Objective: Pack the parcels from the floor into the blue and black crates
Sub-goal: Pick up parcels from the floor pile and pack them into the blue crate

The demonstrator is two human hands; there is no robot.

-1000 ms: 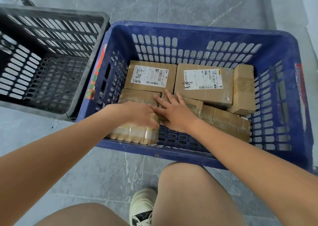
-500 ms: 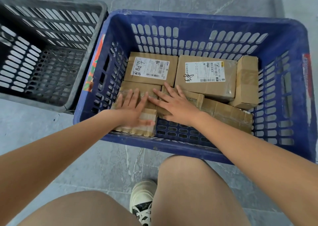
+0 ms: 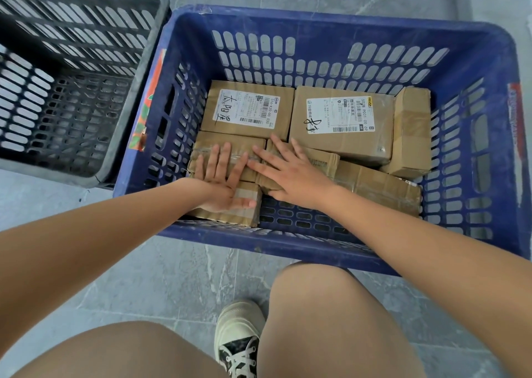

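The blue crate [image 3: 331,23] holds several brown cardboard parcels. Two labelled parcels [image 3: 247,110] [image 3: 342,121] lie along its far side, with a small box [image 3: 411,135] upright at the right. My left hand [image 3: 221,176] lies flat, fingers straight, on a taped parcel [image 3: 244,205] at the crate's near left. My right hand [image 3: 290,173] presses flat on the neighbouring long parcel [image 3: 377,184], fingers spread. The black crate [image 3: 86,3] stands to the left with no parcel visible inside.
Both crates sit side by side, touching, on a grey marble-tiled floor [image 3: 161,277]. My knees and one shoe [image 3: 239,340] are just in front of the blue crate. A bare patch of crate floor [image 3: 293,216] shows between the near parcels.
My left hand went from curled over the near-left parcel to flat on its top, and the parcel settled down into the crate. My right hand stayed pressed on the long parcel.
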